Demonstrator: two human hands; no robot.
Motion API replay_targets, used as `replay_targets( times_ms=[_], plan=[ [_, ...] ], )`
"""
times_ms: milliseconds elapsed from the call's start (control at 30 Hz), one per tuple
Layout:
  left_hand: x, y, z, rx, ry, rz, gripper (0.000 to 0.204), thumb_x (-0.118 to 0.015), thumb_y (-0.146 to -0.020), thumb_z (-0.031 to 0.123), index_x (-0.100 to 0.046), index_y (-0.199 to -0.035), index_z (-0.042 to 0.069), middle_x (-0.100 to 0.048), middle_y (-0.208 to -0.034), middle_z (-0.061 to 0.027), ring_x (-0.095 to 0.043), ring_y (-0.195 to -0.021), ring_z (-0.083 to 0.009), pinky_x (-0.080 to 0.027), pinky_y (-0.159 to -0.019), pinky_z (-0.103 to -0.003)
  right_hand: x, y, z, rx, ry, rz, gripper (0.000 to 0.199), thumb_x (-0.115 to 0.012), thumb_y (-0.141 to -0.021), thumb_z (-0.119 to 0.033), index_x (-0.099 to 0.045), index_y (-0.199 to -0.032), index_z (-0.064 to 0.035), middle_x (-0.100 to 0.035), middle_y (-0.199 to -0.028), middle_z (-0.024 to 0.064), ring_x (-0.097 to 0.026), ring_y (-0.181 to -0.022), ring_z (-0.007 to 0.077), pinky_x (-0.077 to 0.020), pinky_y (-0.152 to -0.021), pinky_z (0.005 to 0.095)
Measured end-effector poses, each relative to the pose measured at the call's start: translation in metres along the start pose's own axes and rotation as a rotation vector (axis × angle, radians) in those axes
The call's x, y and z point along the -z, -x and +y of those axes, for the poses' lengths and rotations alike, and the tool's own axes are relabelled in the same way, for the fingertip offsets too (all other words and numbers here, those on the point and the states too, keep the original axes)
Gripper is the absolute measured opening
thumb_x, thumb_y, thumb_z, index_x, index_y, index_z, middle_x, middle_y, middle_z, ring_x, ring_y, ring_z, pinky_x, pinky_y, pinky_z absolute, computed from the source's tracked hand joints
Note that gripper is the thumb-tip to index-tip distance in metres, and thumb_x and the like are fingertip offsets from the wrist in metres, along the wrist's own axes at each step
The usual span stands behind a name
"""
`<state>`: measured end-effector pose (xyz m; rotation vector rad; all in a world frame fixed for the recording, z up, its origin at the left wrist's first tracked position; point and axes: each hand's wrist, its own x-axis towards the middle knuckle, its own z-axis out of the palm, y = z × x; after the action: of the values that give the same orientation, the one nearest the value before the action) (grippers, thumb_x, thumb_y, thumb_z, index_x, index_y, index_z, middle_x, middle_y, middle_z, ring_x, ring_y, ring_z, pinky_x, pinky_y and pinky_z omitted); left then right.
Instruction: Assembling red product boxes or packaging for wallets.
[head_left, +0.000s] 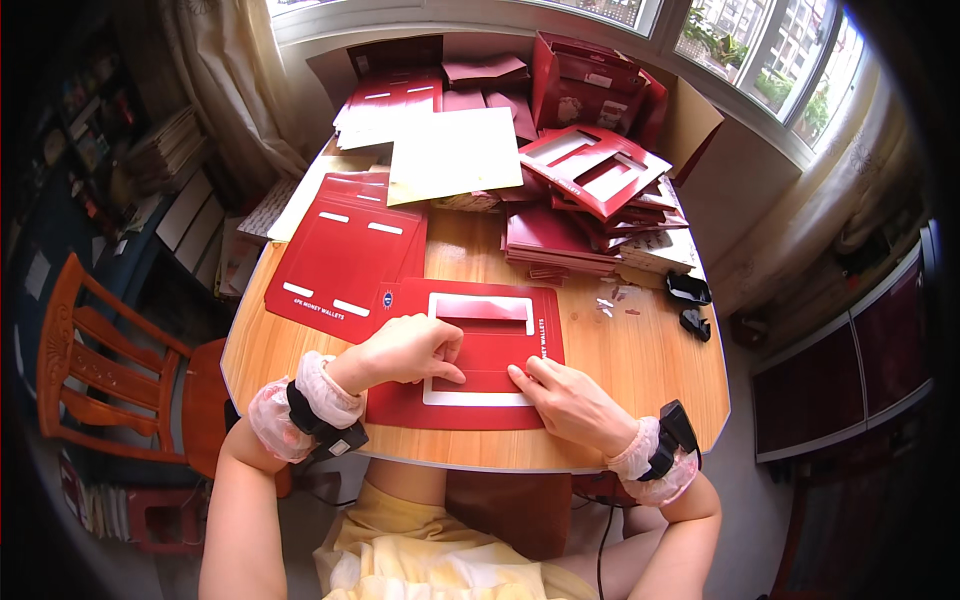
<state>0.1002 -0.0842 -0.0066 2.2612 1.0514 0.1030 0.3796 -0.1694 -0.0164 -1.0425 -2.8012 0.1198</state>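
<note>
Both hands press flat on the red card sleeve [465, 350] at the near table [640, 370] edge: my left hand [405, 350] on the inner flap, my right hand [570, 400] at its lower right, fingers spread, gripping nothing. I judge the fold is being creased; next needs a firm, even push. Beyond lie flat red die-cut sheets [345, 255], a cream sheet [455, 155], and stacked red boxes [590, 175].
</note>
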Motion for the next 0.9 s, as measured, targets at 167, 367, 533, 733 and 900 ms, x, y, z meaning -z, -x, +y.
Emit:
replay_targets(
  times_ms=[167,367,533,733,900],
  plan=[
    [0.007,-0.001,0.002,0.061,-0.029,-0.054,0.038,-0.084,-0.085,0.039,-0.062,-0.079,0.008,-0.070,-0.070,-0.0041,-0.069,-0.056,-0.0185,-0.050,-0.053,-0.032,-0.003,0.000,0.001,0.001,-0.006,0.119,0.043,-0.063,-0.084,0.001,-0.062,-0.126,0.0071,-0.054,-0.101,0.0143,-0.061,-0.090,0.0285,-0.0568,-0.079,0.0367],
    [0.010,-0.001,-0.002,0.055,0.076,-0.124,0.039,-0.084,-0.087,0.035,-0.060,-0.077,0.006,-0.067,-0.066,-0.0034,-0.069,-0.054,-0.0165,-0.050,-0.050,-0.030,0.002,0.001,0.000,-0.035,0.024,0.086,0.043,-0.061,-0.082,-0.001,-0.063,-0.124,0.0086,-0.056,-0.100,0.0136,-0.061,-0.093,0.0253,-0.0565,-0.083,0.0340],
    [0.017,0.003,0.001,0.101,0.030,-0.121,0.038,-0.085,-0.085,0.035,-0.061,-0.076,0.007,-0.067,-0.062,-0.0041,-0.069,-0.054,-0.0161,-0.051,-0.052,-0.030,0.006,0.000,0.001,-0.055,-0.053,0.101,0.038,-0.061,-0.086,-0.001,-0.065,-0.123,0.0050,-0.056,-0.099,0.0129,-0.061,-0.092,0.0260,-0.0568,-0.081,0.0353],
    [0.032,0.010,-0.013,0.175,-0.037,-0.096,0.041,-0.085,-0.084,0.040,-0.064,-0.074,0.006,-0.068,-0.059,-0.0042,-0.070,-0.055,-0.0155,-0.052,-0.054,-0.030,0.003,0.000,0.004,-0.078,-0.095,0.124,0.037,-0.066,-0.087,0.001,-0.067,-0.124,-0.0013,-0.055,-0.098,0.0131,-0.063,-0.085,0.0291,-0.0560,-0.076,0.0389],
    [0.085,0.036,-0.074,0.289,0.155,0.593,0.043,-0.081,-0.088,0.042,-0.070,-0.096,0.001,-0.073,-0.082,-0.0137,-0.073,-0.071,-0.0215,-0.057,-0.065,-0.032,0.009,0.000,0.000,-0.074,-0.111,0.123,0.034,-0.064,-0.086,-0.001,-0.068,-0.120,0.0003,-0.056,-0.098,0.0134,-0.064,-0.089,0.0280,-0.0571,-0.078,0.0378]
  ],
)
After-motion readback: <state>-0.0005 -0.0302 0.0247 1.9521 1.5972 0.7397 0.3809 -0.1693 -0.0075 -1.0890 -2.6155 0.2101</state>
